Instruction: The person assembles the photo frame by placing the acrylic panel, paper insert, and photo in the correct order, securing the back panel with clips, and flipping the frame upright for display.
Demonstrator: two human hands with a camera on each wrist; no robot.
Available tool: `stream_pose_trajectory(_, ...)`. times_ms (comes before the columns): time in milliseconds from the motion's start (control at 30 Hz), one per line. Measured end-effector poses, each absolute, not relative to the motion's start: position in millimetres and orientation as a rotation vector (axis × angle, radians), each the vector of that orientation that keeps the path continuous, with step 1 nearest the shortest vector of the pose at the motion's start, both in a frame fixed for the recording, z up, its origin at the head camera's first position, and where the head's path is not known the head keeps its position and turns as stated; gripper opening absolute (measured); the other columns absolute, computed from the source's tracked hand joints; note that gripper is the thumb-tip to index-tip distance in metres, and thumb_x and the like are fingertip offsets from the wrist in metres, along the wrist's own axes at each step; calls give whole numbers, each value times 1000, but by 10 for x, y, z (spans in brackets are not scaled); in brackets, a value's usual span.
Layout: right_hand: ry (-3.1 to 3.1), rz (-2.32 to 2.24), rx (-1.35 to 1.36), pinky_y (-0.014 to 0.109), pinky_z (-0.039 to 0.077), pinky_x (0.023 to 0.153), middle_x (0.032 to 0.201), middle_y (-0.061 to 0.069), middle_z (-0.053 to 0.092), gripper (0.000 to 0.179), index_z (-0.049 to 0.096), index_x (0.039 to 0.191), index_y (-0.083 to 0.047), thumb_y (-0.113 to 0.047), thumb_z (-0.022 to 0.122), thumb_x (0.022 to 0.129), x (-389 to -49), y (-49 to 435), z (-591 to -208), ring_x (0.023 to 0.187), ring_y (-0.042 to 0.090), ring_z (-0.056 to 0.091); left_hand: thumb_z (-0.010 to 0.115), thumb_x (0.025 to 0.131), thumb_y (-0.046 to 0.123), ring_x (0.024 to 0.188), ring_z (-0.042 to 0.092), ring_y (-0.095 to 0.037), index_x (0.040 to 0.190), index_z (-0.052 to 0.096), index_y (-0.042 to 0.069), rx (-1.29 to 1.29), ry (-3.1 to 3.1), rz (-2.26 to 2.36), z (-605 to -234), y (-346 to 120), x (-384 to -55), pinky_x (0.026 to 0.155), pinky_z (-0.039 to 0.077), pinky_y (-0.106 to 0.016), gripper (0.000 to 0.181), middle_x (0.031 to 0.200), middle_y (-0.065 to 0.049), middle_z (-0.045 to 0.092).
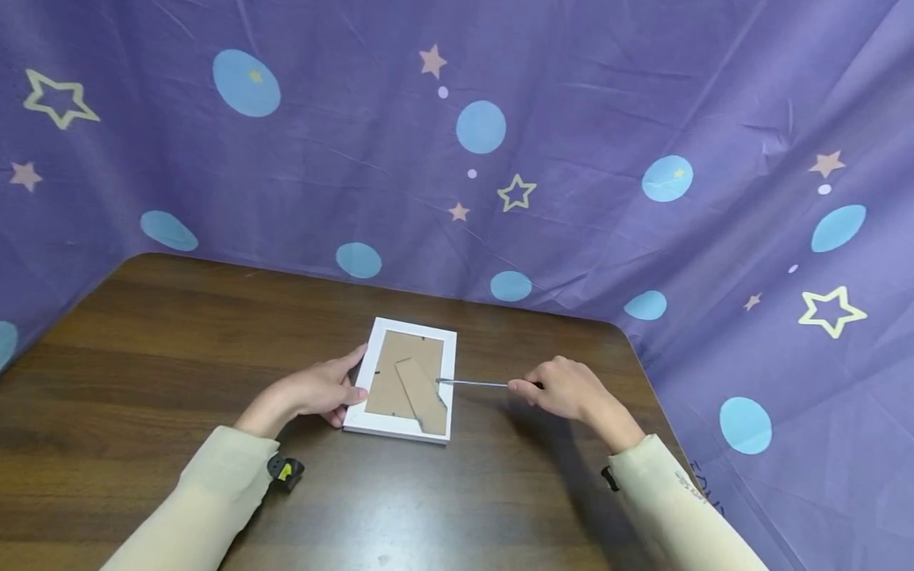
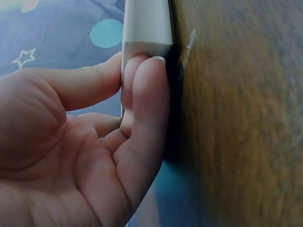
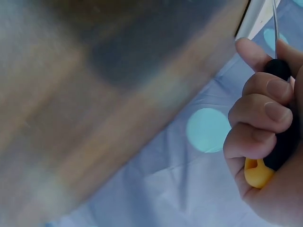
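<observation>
A white picture frame (image 1: 362, 388) lies back side up on the table, with a brown backing board (image 1: 414, 349) and a fold-out stand (image 1: 421, 394) slanting across it. Small dark tabs show along the board's edges. My left hand (image 1: 323, 388) grips the frame's left side, thumb on top and fingers against the edge. In my right hand (image 1: 571, 388) is a screwdriver (image 3: 284, 142) with a black and yellow handle, fingers curled round it. Its thin metal shaft (image 1: 474, 384) reaches left over the frame's right border, the tip at the board's right edge.
The dark wooden table (image 1: 178, 341) spreads around the frame. Behind it and on both sides hangs a purple curtain (image 1: 585, 95) with stars and blue spots. A dark band with a device (image 1: 286, 472) sits at the left wrist, and another band (image 1: 610, 478) at the right.
</observation>
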State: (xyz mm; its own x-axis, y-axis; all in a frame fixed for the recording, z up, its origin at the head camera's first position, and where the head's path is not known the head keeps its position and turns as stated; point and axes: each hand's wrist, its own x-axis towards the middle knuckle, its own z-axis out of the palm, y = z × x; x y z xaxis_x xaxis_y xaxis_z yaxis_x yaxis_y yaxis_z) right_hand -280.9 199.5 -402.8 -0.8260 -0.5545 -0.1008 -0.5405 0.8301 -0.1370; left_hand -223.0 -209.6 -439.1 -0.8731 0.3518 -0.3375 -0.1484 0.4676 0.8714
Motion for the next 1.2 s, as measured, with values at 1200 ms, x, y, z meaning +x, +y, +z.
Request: stream_pose_trajectory(1200,2764,717,-1001,53,64,73,93,2,79,44,76,83,-20,-53,58,106,-2824,1211,-3150,85,28,77,64,106,10,63,58,-20,168,-1,0,243,2252,1319,-4395,-2116,-2308,63,62,-36,89,83,-13,53)
